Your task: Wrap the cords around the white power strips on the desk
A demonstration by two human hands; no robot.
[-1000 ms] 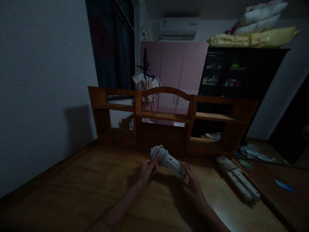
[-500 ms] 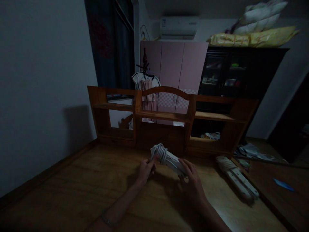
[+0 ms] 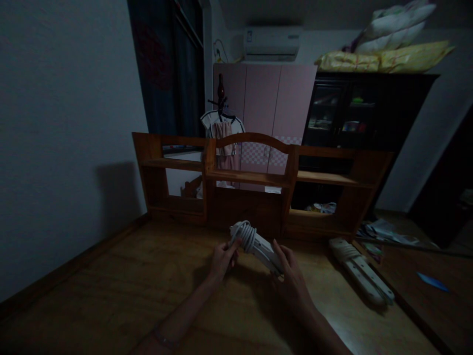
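Note:
A white power strip [image 3: 264, 250] with its cord [image 3: 247, 235] wound in several loops around one end is held above the wooden surface. My left hand [image 3: 222, 261] grips the corded end, thumb on top near the loops. Around the other end are the fingers of my right hand [image 3: 290, 276], with the strip sloping down toward it. Off to the right lies a second white, strip-like bundle [image 3: 364, 273] with cord wrapped around its far end, touched by neither hand.
The wooden surface [image 3: 148, 291] meets a wall [image 3: 66, 148] at left. A wooden shelf unit [image 3: 251, 178] stands along the back edge. A lower brown surface [image 3: 417, 301] at right bears a blue item [image 3: 432, 281].
My right hand has shifted slightly on its end of the power strip, fingers a little more upright. My left hand stays in place. The view has moved very slightly.

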